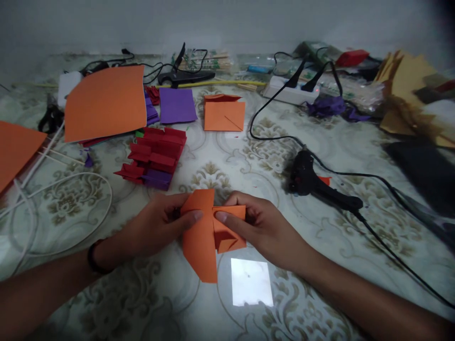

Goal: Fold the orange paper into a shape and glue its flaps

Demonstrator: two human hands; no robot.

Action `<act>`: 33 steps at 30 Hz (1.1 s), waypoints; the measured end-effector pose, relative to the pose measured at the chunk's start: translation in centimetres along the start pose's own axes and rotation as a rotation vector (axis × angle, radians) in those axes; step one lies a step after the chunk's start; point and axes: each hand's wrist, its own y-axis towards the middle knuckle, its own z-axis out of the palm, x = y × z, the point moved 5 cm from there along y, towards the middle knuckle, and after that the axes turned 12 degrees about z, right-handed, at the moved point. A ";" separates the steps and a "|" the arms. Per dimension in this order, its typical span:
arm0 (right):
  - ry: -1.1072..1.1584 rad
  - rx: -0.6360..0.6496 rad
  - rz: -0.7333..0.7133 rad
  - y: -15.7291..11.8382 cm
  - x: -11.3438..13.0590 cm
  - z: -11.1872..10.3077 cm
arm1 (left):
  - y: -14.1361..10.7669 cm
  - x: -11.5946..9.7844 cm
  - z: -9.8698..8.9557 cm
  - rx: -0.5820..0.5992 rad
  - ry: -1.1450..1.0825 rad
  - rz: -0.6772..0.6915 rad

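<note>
Between both hands is an orange folded paper (201, 251), held above the patterned floor covering. My left hand (170, 218) pinches its wide left flap, thumb on top and fingers behind. With its thumb on the front, my right hand (256, 222) grips the smaller folded pocket (231, 237) on the right side; the other fingers are hidden behind the paper. Beyond the hands lies a finished-looking orange paper pocket (223, 116). To its left are purple paper squares (177, 105) and a cluster of red folded paper pieces (158, 151).
A black glue gun (320, 184) lies at the right, its cord running to a white power strip (289, 90). Orange sheets (106, 104) are stacked at the back left. A white cable (106, 189) loops on the left. Crumpled yellow paper (405, 90) sits at the far right.
</note>
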 end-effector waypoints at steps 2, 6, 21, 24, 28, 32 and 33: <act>-0.032 0.003 -0.027 0.1 0.1 0.0 | 0.0 0.0 -0.1 0.015 0.052 0.009; -0.004 0.049 -0.114 0.1 0.5 0.2 | 0.1 0.0 0.2 0.081 0.071 0.024; -0.043 -0.020 -0.231 -0.4 0.8 -0.5 | 0.1 -0.1 -0.8 -0.086 -0.108 0.164; 0.017 0.033 -0.218 -0.4 0.8 -0.3 | -0.1 -0.2 -0.8 -0.067 -0.044 0.171; 0.137 0.114 -0.178 -0.5 0.7 0.1 | -0.2 -0.3 -0.7 -0.075 0.035 0.181; 0.171 0.146 -0.192 -0.6 0.5 0.6 | -0.2 -0.2 -0.6 -0.117 0.080 0.147; 0.164 0.127 -0.201 -0.6 0.4 0.6 | -0.1 -0.2 -0.6 -0.115 0.066 0.135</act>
